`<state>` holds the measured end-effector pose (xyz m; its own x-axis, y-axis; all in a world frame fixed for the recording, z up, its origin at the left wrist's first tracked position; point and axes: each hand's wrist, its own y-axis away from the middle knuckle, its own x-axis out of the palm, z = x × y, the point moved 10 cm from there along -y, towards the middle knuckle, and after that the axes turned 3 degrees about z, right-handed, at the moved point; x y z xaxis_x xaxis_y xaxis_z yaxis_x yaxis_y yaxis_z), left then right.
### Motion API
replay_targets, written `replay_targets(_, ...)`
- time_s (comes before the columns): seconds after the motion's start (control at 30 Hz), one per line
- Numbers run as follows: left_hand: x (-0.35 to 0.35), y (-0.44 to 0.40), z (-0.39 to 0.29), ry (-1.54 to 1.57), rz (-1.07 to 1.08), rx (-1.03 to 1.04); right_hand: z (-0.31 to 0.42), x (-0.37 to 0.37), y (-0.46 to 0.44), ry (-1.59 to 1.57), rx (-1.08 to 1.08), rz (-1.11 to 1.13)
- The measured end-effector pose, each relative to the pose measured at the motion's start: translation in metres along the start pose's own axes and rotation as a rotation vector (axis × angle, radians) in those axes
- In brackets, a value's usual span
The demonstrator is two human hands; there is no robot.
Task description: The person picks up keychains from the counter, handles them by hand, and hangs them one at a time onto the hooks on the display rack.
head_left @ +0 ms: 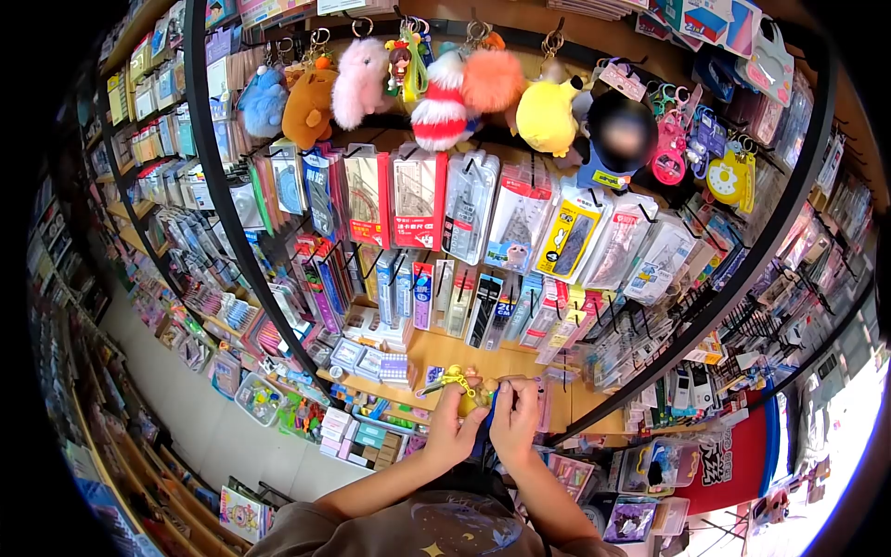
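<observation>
Both my hands are raised in front of my body, close together near the wooden shelf. A yellow keychain (458, 380) with a chain and a small yellow-and-brown figure sits between them. My left hand (452, 429) is closed around its lower left side, the chain lying over the fingers. My right hand (515, 422) is closed with bent fingers at the figure's right side. A dark blue strap-like piece (493, 409) shows between the hands; where it is attached I cannot tell. The fingers hide part of the figure.
Plush keychains, one a yellow plush (548, 116), hang from hooks above. Packaged rulers and drawing sets (418, 200) hang below them. Small boxes (369, 360) stand on the wooden shelf (445, 351). A black frame post (237, 223) rises at left; a plastic bin (261, 399) stands lower left.
</observation>
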<state>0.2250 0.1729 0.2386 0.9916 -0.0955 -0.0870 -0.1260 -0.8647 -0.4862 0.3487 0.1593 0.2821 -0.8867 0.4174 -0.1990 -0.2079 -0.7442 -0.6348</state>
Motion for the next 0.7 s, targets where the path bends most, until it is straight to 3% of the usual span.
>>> replay_targets(0.17,-0.001,-0.007,-0.019,-0.136,0.046,0.101,-0.009,-0.001,-0.007,-0.026,0.053,0.025)
replay_targets(0.3,0.002,-0.006,-0.021,-0.193,0.118,0.122,-0.03,-0.002,-0.013,-0.031,0.23,0.107)
replay_targets(0.53,0.004,-0.007,-0.026,-0.154,0.183,0.139,-0.054,-0.005,-0.022,-0.291,0.445,0.132)
replay_targets(0.67,0.002,-0.007,-0.022,-0.156,0.169,0.143,-0.019,-0.01,-0.027,-0.366,0.284,0.212)
replay_targets(0.7,0.002,-0.007,-0.022,-0.148,0.165,0.143,-0.008,-0.005,-0.026,-0.322,0.14,0.27)
